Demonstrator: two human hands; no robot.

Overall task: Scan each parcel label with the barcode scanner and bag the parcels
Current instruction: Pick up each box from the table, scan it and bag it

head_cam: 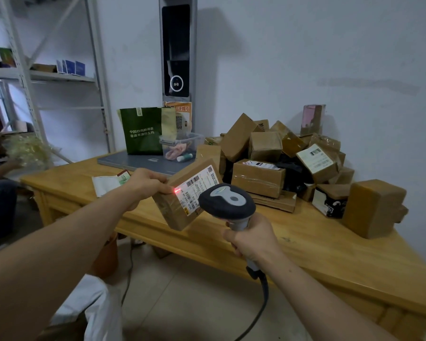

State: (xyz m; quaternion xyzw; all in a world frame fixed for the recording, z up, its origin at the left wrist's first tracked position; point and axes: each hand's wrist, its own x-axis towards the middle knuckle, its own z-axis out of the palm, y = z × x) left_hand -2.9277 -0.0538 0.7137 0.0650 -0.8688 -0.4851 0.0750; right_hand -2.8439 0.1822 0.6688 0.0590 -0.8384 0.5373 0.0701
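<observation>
The left hand point(145, 184) grips a tilted parcel point(182, 195) above the table point(293, 242) edge. The right hand point(252, 238) clasps the scanner point(226, 204), head just beside the label point(196, 190); a red dot point(176, 191) marks the label's left edge. More parcels point(280, 153) lie heaped behind.

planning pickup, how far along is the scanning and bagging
No bagged parcel shows. In hand: the left hand holds a box, the right hand aims the scanner, red light on its label. Left: bagging it, plus the pile of boxes on the table.
</observation>
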